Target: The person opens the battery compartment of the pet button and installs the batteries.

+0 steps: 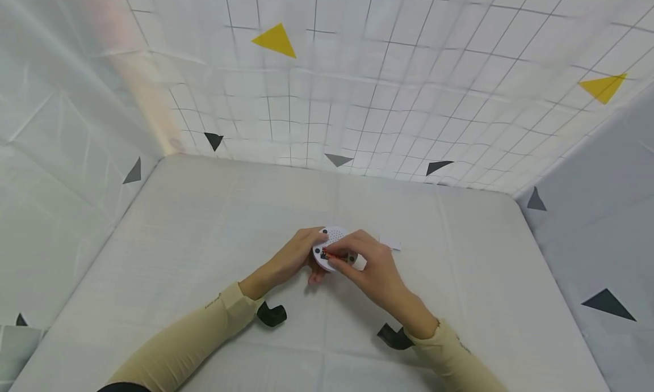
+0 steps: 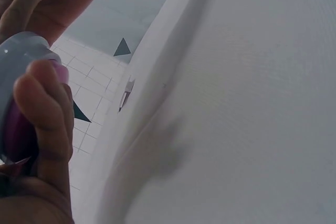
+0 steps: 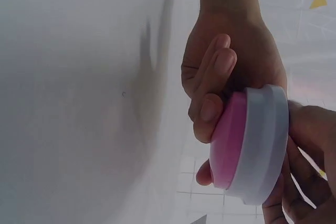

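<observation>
A round white device with a perforated face and dark round feet is held above the table, its face turned up. In the right wrist view its underside is a pink dome ringed by a white rim. My left hand grips it from the left, fingers curled round the pink underside. Over a dark recess in the face, my right hand pinches a small orange-red piece between thumb and fingers. The fingers partly cover that piece, so I cannot tell its kind.
Behind my right hand a small white flat object lies on the white-covered table. White sheet walls with a grid and triangle marks close off the back and sides. Dark curved pieces sit by both wrists.
</observation>
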A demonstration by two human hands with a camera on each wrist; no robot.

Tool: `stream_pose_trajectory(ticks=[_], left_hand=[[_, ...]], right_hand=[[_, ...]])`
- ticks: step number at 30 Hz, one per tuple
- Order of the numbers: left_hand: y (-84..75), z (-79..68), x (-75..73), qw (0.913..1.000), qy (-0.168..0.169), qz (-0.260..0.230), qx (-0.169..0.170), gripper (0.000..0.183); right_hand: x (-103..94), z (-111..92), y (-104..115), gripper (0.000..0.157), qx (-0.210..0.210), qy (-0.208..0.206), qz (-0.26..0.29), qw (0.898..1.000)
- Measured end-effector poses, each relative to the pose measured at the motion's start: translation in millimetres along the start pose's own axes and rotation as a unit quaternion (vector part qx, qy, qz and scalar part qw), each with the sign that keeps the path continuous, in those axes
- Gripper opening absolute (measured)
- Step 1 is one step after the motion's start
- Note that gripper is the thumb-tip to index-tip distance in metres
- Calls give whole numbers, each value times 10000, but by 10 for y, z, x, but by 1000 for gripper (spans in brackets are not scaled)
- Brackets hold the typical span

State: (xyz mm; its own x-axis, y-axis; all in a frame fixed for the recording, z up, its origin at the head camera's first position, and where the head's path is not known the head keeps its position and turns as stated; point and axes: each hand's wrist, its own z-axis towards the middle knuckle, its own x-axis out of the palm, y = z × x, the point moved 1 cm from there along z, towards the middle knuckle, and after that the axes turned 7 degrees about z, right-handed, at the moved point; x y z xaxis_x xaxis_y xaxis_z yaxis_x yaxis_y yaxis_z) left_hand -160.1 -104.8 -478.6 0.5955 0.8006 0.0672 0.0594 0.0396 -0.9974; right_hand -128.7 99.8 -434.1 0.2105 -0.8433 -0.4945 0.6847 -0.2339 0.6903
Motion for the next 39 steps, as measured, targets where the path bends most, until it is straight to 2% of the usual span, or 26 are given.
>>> stream_pose_trajectory(ticks=[6,9,15,20,25,32,39], left_hand=[[-3,-3,8,10000,-13,35,-31,39],[-1,-7,10,10000,35,38,-58,38],[-2,-11,7,9999,135,-45,-90,38],[-3,-13,3,9999,103,-71,-88,36],[1,-15,5,9999,59,-113,-99,34],[17,-3,20,9999,35,-30,-162,34],[2,4,6,10000,63,-36,5,36]], right_hand=[[-11,-15,-11,43,-496,306,-138,9982],[1,-23,-16,47,-650,438,-292,9965],[9,-24,-1,44,-995,355,-564,9928],[28,-12,10,41,-1436,385,-1003,9838],[62,-2,22,38,-1702,464,-1220,9767],[87,-13,37,30,-1767,498,-1428,9726],[20,-9,35,39,-1486,371,-960,9835]])
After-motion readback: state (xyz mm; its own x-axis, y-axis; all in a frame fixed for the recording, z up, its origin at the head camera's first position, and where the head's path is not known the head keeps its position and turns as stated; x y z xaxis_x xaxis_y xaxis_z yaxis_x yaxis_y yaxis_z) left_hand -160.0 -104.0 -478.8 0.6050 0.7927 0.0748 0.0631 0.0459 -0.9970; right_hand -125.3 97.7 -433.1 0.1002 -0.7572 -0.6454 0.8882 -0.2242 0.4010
